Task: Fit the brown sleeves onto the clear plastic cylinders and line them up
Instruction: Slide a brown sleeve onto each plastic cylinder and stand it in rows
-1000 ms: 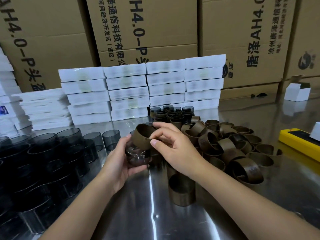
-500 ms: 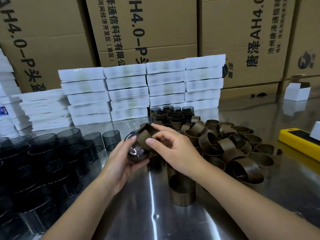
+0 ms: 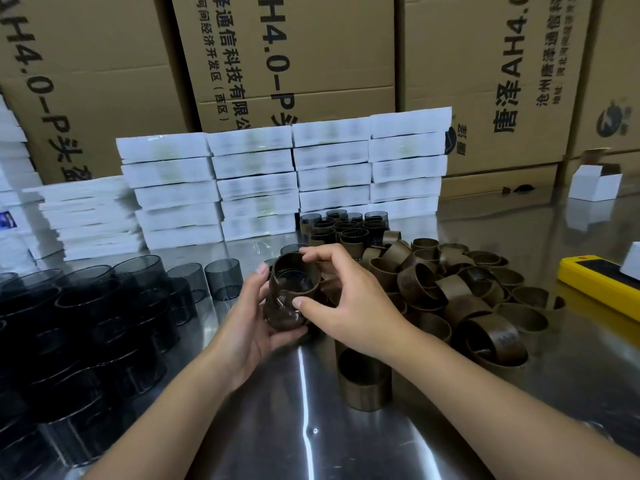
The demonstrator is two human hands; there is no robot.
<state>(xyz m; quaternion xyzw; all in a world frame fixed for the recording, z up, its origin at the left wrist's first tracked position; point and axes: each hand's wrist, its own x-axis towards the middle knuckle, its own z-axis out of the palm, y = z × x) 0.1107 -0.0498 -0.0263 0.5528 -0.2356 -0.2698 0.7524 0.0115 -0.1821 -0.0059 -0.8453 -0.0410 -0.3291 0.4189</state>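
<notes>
My left hand cradles a clear plastic cylinder from below and the left. A brown sleeve sits over the cylinder's upper part, and my right hand pinches it between thumb and fingers. A heap of loose brown sleeves lies to the right on the steel table. One sleeve stands upright under my right wrist. Bare smoky cylinders crowd the left side. Sleeved cylinders stand grouped behind the heap.
Stacks of white flat boxes line the back, with large cardboard cartons behind them. A yellow device lies at the right edge, and a small white box sits far right.
The sleeve, held tilted beside the cylinder a second ago, now sits around the cylinder's upper end. My right hand has shifted its pinch over the sleeve, and both hands have turned the cylinder upright.
</notes>
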